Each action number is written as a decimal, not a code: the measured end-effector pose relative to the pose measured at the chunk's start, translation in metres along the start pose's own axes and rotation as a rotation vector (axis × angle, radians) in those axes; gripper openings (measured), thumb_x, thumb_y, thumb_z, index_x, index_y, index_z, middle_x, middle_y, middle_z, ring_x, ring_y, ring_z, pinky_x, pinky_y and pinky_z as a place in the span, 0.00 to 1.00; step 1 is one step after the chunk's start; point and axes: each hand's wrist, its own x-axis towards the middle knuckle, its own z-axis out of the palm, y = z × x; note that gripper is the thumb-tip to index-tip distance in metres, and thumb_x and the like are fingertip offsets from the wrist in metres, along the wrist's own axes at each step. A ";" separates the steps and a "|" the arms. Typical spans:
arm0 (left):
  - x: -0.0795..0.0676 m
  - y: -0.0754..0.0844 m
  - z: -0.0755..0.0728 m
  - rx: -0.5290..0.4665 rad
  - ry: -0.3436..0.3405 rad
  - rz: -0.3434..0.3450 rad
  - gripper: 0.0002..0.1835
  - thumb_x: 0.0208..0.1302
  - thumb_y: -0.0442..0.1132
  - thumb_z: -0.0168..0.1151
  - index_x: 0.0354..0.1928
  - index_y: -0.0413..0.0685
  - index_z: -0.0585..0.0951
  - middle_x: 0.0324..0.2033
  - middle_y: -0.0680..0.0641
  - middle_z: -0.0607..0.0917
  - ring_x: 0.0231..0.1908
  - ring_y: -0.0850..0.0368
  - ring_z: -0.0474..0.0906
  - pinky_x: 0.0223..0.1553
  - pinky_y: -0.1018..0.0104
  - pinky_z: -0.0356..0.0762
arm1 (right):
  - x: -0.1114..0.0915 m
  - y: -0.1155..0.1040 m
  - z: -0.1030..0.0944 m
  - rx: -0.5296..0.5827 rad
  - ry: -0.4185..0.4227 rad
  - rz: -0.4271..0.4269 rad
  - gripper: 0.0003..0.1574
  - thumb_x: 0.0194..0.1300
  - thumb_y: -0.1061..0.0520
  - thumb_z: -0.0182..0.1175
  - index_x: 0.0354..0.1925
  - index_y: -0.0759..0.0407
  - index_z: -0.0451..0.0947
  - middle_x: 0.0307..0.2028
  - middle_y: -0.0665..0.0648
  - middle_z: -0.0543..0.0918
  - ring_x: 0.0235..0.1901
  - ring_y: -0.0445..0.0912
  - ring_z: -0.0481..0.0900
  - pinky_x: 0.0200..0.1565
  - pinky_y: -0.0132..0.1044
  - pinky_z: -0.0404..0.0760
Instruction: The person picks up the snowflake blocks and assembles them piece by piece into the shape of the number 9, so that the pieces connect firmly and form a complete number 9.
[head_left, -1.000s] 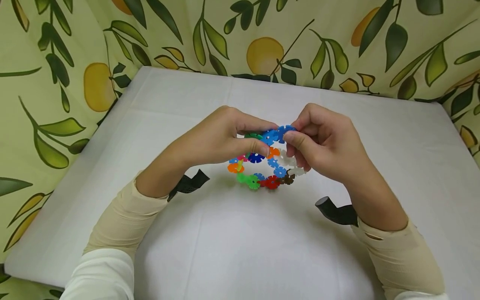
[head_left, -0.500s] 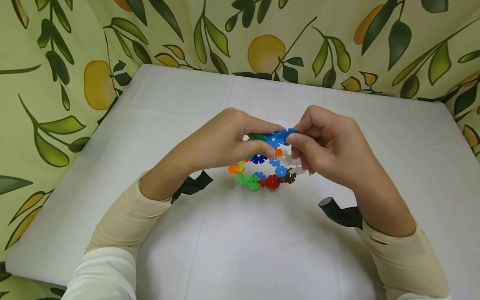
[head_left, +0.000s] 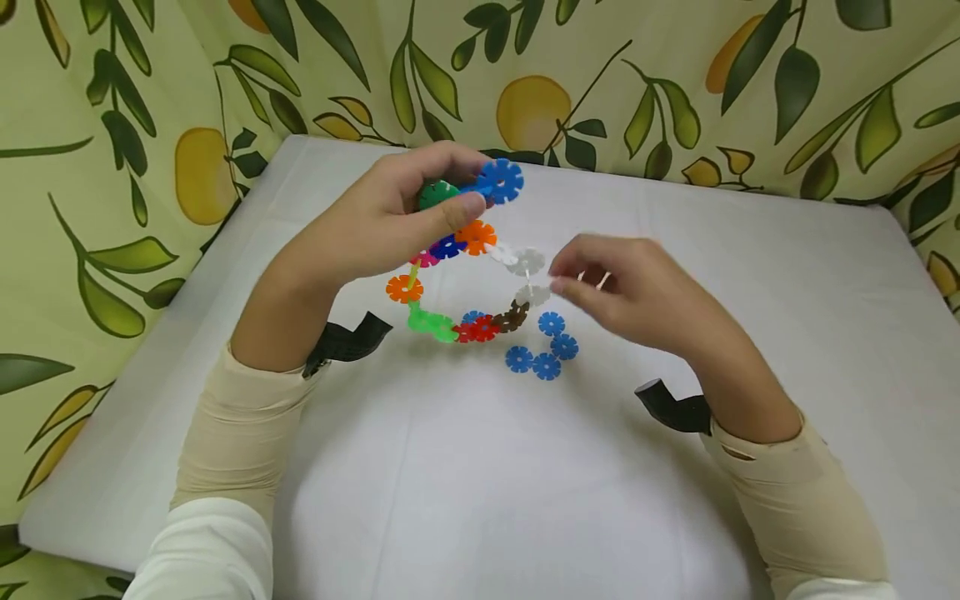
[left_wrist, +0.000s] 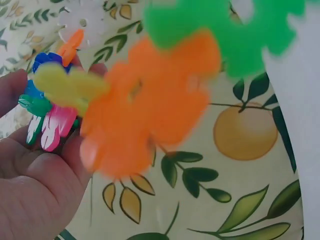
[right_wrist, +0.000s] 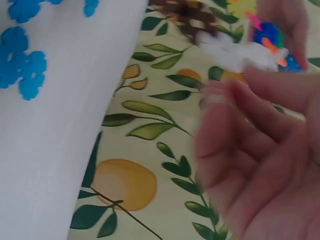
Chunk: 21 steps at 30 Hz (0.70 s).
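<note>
My left hand pinches the blue and green end of a chain of colourful notched plastic discs, lifted at the left of the head view. A bright blue disc sticks out past the fingertips, a green disc beside the thumb. From there the chain loops through orange, pink, yellow, bright green, red and brown to whitish clear discs. In the left wrist view, an orange disc looms large and blurred. My right hand, fingers loosely curled with nothing showing between them, is right beside the clear discs.
Several joined blue discs lie on the white-covered table below the loop, with another blue disc showing behind the red and green ones. A leaf-and-fruit patterned cloth hangs round the table's back and left side.
Both hands were together at the blue discs. The left hand has since moved up and left with the chain; the right has come off it and dropped slightly. The blue discs on the table now show plainly.
</note>
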 end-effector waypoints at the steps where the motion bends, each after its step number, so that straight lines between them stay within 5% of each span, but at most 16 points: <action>1: 0.000 0.000 -0.002 -0.034 0.010 -0.005 0.17 0.73 0.34 0.57 0.61 0.37 0.76 0.48 0.43 0.80 0.42 0.48 0.76 0.42 0.62 0.77 | 0.001 0.003 0.004 -0.064 -0.099 0.025 0.05 0.67 0.61 0.67 0.41 0.60 0.83 0.33 0.50 0.82 0.31 0.44 0.77 0.33 0.37 0.79; 4: -0.001 0.001 -0.003 -0.113 0.047 -0.043 0.15 0.74 0.35 0.54 0.58 0.39 0.77 0.47 0.41 0.78 0.41 0.45 0.74 0.41 0.60 0.76 | 0.006 0.010 0.022 -0.183 -0.347 0.063 0.12 0.63 0.56 0.71 0.44 0.59 0.84 0.35 0.51 0.82 0.35 0.46 0.77 0.37 0.40 0.79; 7: 0.001 0.004 0.000 -0.160 0.107 -0.060 0.12 0.73 0.36 0.53 0.53 0.40 0.79 0.44 0.40 0.78 0.39 0.44 0.73 0.40 0.60 0.75 | 0.009 0.013 0.041 -0.239 -0.465 0.090 0.19 0.59 0.50 0.75 0.43 0.60 0.83 0.30 0.51 0.78 0.33 0.47 0.75 0.33 0.39 0.75; 11: 0.002 0.003 0.005 -0.152 0.167 -0.042 0.09 0.72 0.37 0.58 0.48 0.41 0.81 0.39 0.40 0.79 0.33 0.45 0.73 0.34 0.61 0.75 | 0.010 0.014 0.059 -0.255 -0.492 0.089 0.22 0.58 0.46 0.75 0.39 0.59 0.80 0.27 0.51 0.76 0.30 0.46 0.73 0.31 0.38 0.70; 16: 0.003 0.002 0.009 -0.102 0.160 -0.048 0.08 0.70 0.41 0.62 0.45 0.45 0.82 0.35 0.42 0.81 0.27 0.46 0.74 0.27 0.61 0.74 | 0.010 0.016 0.068 -0.202 -0.436 0.037 0.24 0.59 0.53 0.75 0.51 0.60 0.81 0.43 0.51 0.84 0.44 0.48 0.79 0.50 0.44 0.78; 21: 0.002 0.002 0.011 -0.095 0.159 -0.030 0.08 0.70 0.40 0.61 0.44 0.43 0.82 0.37 0.43 0.83 0.27 0.46 0.76 0.28 0.61 0.76 | 0.011 0.016 0.069 -0.152 -0.460 0.093 0.17 0.59 0.55 0.75 0.42 0.57 0.80 0.35 0.49 0.80 0.39 0.47 0.77 0.46 0.41 0.77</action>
